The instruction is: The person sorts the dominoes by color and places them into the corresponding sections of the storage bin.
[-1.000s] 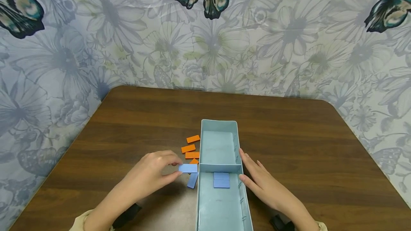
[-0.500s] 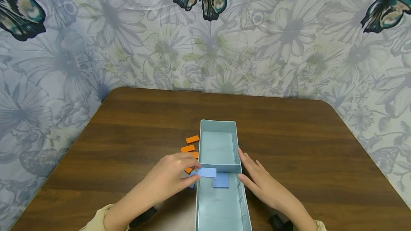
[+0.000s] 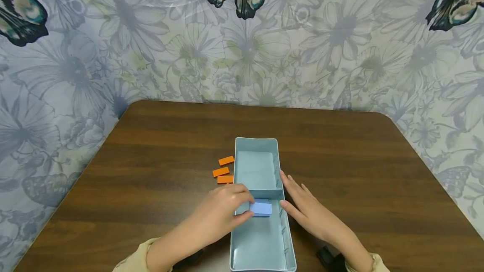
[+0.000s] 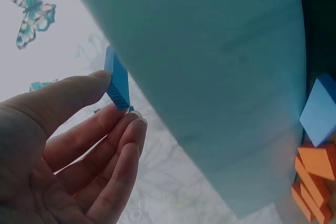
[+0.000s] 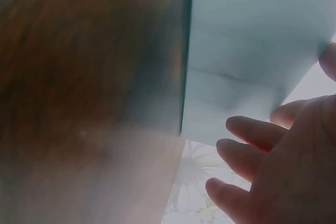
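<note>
My left hand (image 3: 221, 208) reaches over the left wall of the pale blue divided box (image 3: 261, 240). Between thumb and forefinger it pinches a blue domino-like block (image 3: 261, 209), above the larger near compartment. Under that block, the edges of other blue blocks (image 3: 263, 200) show inside the box. The left wrist view shows the pinched block (image 4: 118, 81) edge-on at the fingertips, beside the box wall (image 4: 210, 77). With fingers extended, my right hand (image 3: 317, 217) rests against the box's right side. In the right wrist view its fingers (image 5: 252, 132) lie along the outer wall.
Several orange blocks (image 3: 221, 172) lie on the brown table (image 3: 170, 146) left of the box. Another blue block (image 4: 320, 111) lies near them in the left wrist view; my left hand hides it in the head view. A divider (image 3: 261, 193) crosses the box.
My left hand has carried the pinched blue block rightward from outside the box, over its left wall, to above the blue blocks inside. My right hand has stayed at the box's side.
</note>
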`<state>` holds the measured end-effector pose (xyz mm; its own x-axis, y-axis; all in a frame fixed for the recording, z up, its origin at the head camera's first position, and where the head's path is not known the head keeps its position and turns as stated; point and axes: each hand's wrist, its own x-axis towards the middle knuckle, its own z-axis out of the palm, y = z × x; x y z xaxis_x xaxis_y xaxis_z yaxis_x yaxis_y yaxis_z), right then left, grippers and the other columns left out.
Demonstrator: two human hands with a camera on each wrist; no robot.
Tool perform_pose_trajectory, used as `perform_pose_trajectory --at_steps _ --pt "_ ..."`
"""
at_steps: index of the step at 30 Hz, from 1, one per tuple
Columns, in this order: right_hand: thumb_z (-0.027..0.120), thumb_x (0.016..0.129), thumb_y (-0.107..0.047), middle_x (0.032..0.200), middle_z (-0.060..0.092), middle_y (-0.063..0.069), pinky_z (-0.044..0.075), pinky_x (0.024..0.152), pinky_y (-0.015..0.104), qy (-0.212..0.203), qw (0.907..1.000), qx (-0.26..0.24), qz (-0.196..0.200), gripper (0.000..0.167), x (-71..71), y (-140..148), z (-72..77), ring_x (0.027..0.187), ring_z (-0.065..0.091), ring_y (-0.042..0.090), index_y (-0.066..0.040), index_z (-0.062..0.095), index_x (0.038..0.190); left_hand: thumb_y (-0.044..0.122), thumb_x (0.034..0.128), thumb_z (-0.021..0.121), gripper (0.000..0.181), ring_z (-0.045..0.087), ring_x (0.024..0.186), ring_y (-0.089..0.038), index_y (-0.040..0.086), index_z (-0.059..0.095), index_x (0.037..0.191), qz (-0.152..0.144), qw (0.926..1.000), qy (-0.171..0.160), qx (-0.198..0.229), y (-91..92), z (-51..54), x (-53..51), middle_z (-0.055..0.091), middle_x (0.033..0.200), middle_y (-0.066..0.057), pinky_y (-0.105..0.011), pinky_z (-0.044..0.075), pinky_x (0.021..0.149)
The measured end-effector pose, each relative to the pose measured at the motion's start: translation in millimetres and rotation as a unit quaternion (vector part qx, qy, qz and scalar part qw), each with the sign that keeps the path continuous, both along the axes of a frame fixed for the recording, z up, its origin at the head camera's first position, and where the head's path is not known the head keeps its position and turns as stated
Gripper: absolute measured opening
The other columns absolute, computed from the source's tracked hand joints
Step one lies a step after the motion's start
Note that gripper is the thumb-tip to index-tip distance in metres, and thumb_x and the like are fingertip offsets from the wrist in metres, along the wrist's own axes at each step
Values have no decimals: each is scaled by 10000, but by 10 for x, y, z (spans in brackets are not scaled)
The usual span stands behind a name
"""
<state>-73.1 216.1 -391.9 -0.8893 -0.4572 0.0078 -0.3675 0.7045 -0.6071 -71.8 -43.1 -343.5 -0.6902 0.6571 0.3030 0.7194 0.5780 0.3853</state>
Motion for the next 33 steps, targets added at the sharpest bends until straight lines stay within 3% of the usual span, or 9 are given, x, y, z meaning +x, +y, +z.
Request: perform_pose_trajectory --at_steps 12,20,33 --pt "448 993 -347 1528 129 -21 88 1053 549 26 10000 14 16 661 -10 5 4 1380 125 274 -186 75 1514 233 775 778 180 575 758 -94 113 713 892 -128 9977 354 -557 121 -88 13 608 848 48 -211 475 660" --pt "448 995 -333 1529 132 2 85 1045 569 47 10000 -1 16 664 -1 0 -17 1377 124 301 -194 57 1513 248 769 783 185 540 707 -70 107 709 864 -279 9918 292 -1212 196 -111 43 576 796 57 -185 464 647" --pt "428 996 -365 1529 125 -19 85 1058 537 24 10000 14 57 656 -10 6 -6 1382 117 277 -173 74 1514 244 760 789 166 499 649 -54 121 700 824 -351 9910 333 -1248 221 -188 18 535 733 78 -188 436 598"
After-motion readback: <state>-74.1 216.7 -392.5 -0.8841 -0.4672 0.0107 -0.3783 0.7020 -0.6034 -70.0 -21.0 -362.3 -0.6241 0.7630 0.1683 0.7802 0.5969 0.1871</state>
